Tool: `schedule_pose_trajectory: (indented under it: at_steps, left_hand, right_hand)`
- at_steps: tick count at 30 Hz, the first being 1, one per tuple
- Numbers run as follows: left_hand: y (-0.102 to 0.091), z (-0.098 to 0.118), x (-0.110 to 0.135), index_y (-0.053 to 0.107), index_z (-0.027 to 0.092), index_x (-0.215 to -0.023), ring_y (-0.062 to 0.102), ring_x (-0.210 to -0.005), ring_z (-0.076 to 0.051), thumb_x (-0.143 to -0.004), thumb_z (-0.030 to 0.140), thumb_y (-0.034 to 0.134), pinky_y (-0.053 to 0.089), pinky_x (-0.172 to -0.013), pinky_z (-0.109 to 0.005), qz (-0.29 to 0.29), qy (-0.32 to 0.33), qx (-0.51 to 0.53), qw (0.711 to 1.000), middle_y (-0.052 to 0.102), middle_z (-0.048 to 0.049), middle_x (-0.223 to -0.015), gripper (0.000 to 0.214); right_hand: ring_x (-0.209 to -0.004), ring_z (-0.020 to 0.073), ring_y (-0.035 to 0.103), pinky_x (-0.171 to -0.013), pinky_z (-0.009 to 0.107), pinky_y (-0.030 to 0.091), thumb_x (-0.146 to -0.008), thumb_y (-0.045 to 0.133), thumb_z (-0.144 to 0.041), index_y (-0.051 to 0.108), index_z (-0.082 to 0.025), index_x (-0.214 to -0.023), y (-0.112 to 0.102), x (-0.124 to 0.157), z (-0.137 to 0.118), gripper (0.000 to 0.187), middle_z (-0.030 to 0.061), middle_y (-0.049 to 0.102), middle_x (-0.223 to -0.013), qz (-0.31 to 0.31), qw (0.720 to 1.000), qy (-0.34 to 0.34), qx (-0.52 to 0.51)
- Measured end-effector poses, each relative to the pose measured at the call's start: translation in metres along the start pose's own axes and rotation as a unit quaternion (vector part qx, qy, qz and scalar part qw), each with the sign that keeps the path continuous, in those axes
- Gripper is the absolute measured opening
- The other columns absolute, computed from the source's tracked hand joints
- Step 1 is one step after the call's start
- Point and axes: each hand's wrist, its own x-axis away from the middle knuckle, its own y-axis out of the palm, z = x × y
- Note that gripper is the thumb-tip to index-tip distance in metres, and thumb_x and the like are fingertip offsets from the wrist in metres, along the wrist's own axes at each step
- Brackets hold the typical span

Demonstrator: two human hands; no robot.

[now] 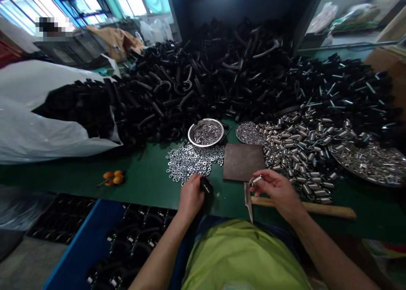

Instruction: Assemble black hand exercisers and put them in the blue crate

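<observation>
My left hand (192, 195) is closed around a black plastic part (206, 186), just in front of a spread of metal nuts (189, 162). Between the fingertips of my right hand (277, 190) is a silvery coil spring (256, 180). Below that hand lies a hammer with a wooden handle (330, 210) and a narrow metal head (248, 200). A flat brown metal block (243, 162) rests on the green table behind the hammer. More coil springs (294, 150) are heaped to the right of the block.
Black parts (203, 78) pile up across the back, before a large dark bin (234, 11). Small pins fill a round metal dish (190, 138). Another tray (352, 171) of pins is at right. Orange fruits (113, 178) and a white sack (38, 133) are left; a blue crate (79, 239) stands below.
</observation>
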Motion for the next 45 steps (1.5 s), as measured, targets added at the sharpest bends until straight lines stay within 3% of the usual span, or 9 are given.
schedule_pose_trajectory:
  at_steps: [8, 16, 19, 21, 23, 27, 30, 37, 45]
  left_hand:
    - [0.004, 0.068, 0.017, 0.070, 0.016, -0.086, 0.060, -0.073, -0.016, -0.066, 0.033, 0.074, 0.043, -0.067, -0.024, -0.097, -0.109, 0.409, 0.901, 0.069, -0.0036, -0.081, 0.027]
    - [0.007, 0.066, 0.019, 0.073, 0.020, -0.080, 0.061, -0.078, -0.018, -0.073, 0.025, 0.068, 0.045, -0.074, -0.028, -0.076, 0.057, 0.344, 0.934, 0.069, -0.0057, -0.084, 0.010]
    - [0.015, 0.065, 0.023, 0.072, 0.021, -0.083, 0.061, -0.085, -0.018, -0.076, 0.023, 0.064, 0.043, -0.081, -0.029, -0.055, 0.086, 0.322, 0.941, 0.069, -0.0056, -0.086, 0.011]
    - [0.024, 0.068, 0.025, 0.070, 0.020, -0.084, 0.060, -0.076, -0.016, -0.076, 0.026, 0.065, 0.044, -0.073, -0.027, -0.062, 0.011, 0.366, 0.928, 0.067, -0.0052, -0.081, 0.012]
    - [0.033, 0.073, 0.025, 0.066, 0.017, -0.082, 0.052, -0.056, -0.011, -0.073, 0.032, 0.067, 0.040, -0.054, -0.022, -0.103, -0.111, 0.461, 0.875, 0.061, -0.0020, -0.068, 0.018]
    - [0.042, 0.085, 0.019, 0.057, 0.014, -0.080, 0.031, -0.044, -0.003, -0.061, 0.024, 0.075, 0.020, -0.040, -0.013, -0.220, -0.258, 0.643, 0.687, 0.042, 0.0064, -0.055, 0.028]
    - [0.043, 0.094, 0.015, 0.055, 0.013, -0.077, 0.030, -0.045, -0.002, -0.056, 0.012, 0.073, 0.018, -0.040, -0.012, -0.251, -0.261, 0.681, 0.636, 0.039, 0.0066, -0.055, 0.028]
    - [0.051, 0.100, 0.012, 0.052, 0.015, -0.077, 0.028, -0.044, -0.002, -0.058, 0.015, 0.070, 0.019, -0.041, -0.014, -0.248, -0.230, 0.675, 0.656, 0.036, 0.0082, -0.053, 0.026]
    - [0.031, 0.095, 0.012, 0.059, 0.016, -0.088, 0.037, -0.049, -0.007, -0.061, 0.034, 0.075, 0.025, -0.043, -0.020, -0.269, -0.113, 0.463, 0.837, 0.051, 0.0034, -0.062, 0.036]
  right_hand:
    - [-0.045, 0.0083, 0.051, -0.042, 0.021, 0.043, -0.072, 0.069, -0.038, 0.055, -0.019, -0.086, 0.025, 0.008, -0.002, 0.028, -0.0052, 0.057, -0.057, -0.080, 0.995, 0.053, -0.030]
    - [-0.043, 0.0066, 0.047, -0.039, 0.019, 0.039, -0.071, 0.069, -0.041, 0.053, -0.018, -0.082, 0.023, 0.004, 0.002, 0.030, -0.0059, 0.052, -0.056, -0.071, 0.981, 0.140, -0.111]
    - [-0.051, 0.0091, 0.054, -0.048, 0.022, 0.045, -0.073, 0.067, -0.041, 0.051, -0.019, -0.082, 0.019, 0.003, 0.001, 0.029, -0.0041, 0.057, -0.065, -0.038, 0.997, 0.066, -0.015]
    - [-0.064, 0.0128, 0.060, -0.058, 0.026, 0.049, -0.074, 0.066, -0.039, 0.051, -0.020, -0.083, 0.017, 0.003, -0.001, 0.025, -0.0010, 0.062, -0.075, -0.005, 0.996, -0.004, 0.088]
    - [-0.075, 0.0159, 0.063, -0.068, 0.029, 0.050, -0.076, 0.065, -0.037, 0.052, -0.021, -0.084, 0.015, 0.003, -0.006, 0.022, 0.0015, 0.065, -0.082, 0.024, 0.984, -0.051, 0.170]
    - [-0.078, 0.0178, 0.065, -0.072, 0.032, 0.050, -0.077, 0.064, -0.036, 0.054, -0.022, -0.094, 0.017, 0.005, -0.022, 0.024, 0.0030, 0.069, -0.085, 0.032, 0.978, -0.087, 0.188]
    - [-0.077, 0.0170, 0.066, -0.071, 0.031, 0.051, -0.078, 0.061, -0.033, 0.059, -0.023, -0.100, 0.023, 0.006, -0.033, 0.025, 0.0034, 0.070, -0.090, 0.029, 0.975, -0.104, 0.192]
    - [-0.081, 0.0187, 0.065, -0.074, 0.031, 0.048, -0.077, 0.061, -0.031, 0.065, -0.024, -0.088, 0.029, 0.006, -0.038, 0.014, 0.0011, 0.070, -0.088, 0.050, 0.947, -0.130, 0.288]
    - [-0.060, 0.0162, 0.060, -0.056, 0.026, 0.043, -0.078, 0.060, -0.040, 0.065, -0.024, -0.084, 0.010, -0.014, -0.020, 0.018, -0.0014, 0.065, -0.065, -0.003, 0.955, -0.096, 0.282]
